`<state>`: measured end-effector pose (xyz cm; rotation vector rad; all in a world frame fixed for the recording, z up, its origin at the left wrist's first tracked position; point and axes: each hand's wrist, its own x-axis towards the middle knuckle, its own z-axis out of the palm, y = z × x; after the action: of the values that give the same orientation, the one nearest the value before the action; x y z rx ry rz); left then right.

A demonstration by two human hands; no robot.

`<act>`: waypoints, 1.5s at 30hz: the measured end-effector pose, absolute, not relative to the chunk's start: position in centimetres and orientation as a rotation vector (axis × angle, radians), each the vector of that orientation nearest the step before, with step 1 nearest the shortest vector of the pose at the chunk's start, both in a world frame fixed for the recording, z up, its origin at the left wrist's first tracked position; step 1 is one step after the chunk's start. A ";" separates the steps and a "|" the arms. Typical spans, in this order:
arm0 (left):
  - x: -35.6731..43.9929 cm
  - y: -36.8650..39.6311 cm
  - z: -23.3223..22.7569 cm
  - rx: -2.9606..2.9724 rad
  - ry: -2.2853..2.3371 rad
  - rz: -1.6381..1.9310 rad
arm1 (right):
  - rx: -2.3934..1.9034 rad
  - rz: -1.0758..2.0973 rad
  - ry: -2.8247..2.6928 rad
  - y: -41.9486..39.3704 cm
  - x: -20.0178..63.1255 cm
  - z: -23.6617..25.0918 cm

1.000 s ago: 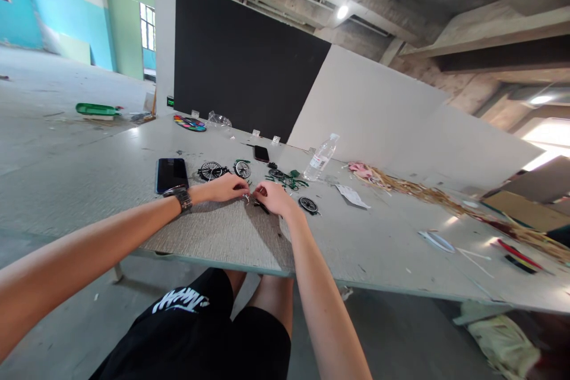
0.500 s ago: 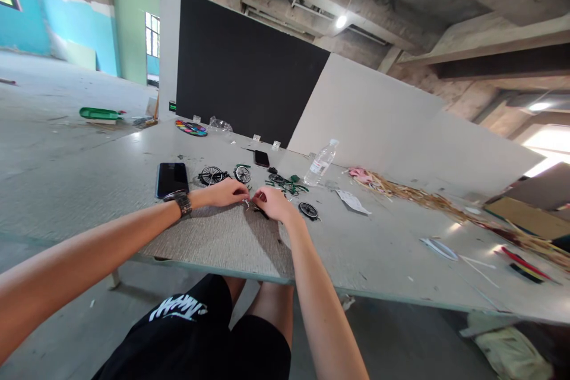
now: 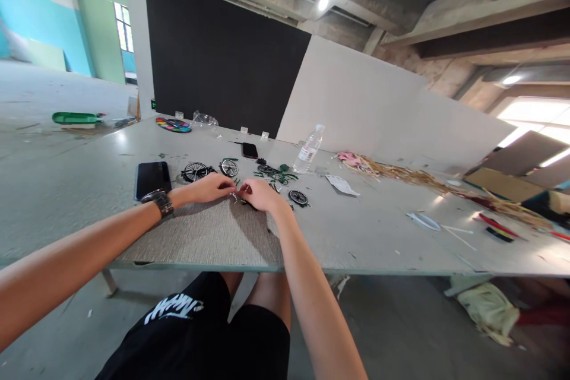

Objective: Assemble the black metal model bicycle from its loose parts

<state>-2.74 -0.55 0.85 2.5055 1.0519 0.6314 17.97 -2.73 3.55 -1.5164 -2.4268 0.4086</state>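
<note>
While I am watching through the head camera, the left hand point(image 3: 209, 187) and the right hand point(image 3: 259, 193) are working just beside each other, low over the table point(image 3: 356, 231). Each is holding thumb and fingers close together at a small pale piece point(image 3: 234, 197), though whether either is actually gripping it I cannot tell. A dark piece point(image 3: 250, 205) is lying beneath the right hand; a spoked wheel point(image 3: 228, 167) and a green frame point(image 3: 280, 176) are resting beyond.

I am worrying about a slip: so tiny a piece, badly pinched, could be skittering among the loose bits. A careless right forearm could be knocking the loose wheel point(image 3: 298, 197), and a wide reach could be toppling the bottle point(image 3: 308, 151) onto the frame.

The bottle is wearing a red-and-white label too small to read. The paper point(image 3: 342, 184) is showing illegible print; the black garment point(image 3: 173, 309) is bearing stylised white lettering I am not deciphering.
</note>
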 end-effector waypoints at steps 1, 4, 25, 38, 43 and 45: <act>-2.7 -0.6 0.9 2.503 1.054 0.629 | -1.521 0.414 -2.425 -2.8 18.0 3.6; -2.7 -0.8 1.0 2.495 1.048 0.636 | -1.533 0.426 -2.416 -2.8 18.0 3.6; -2.9 0.4 0.1 2.555 1.032 0.632 | -1.530 0.397 -2.438 -2.2 18.0 3.1; -3.0 0.4 0.2 2.583 1.019 0.655 | -1.544 0.362 -2.465 -2.2 17.8 3.3; -3.1 0.0 0.7 2.575 1.006 0.627 | -1.569 0.354 -2.476 -2.5 17.6 3.4; -3.0 -0.2 0.9 2.564 1.033 0.617 | -1.578 0.367 -2.490 -2.8 17.5 3.6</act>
<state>-3.04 -0.21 0.94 2.5642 1.0332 0.6168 17.46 -2.79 3.57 -1.5780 -2.4895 0.3665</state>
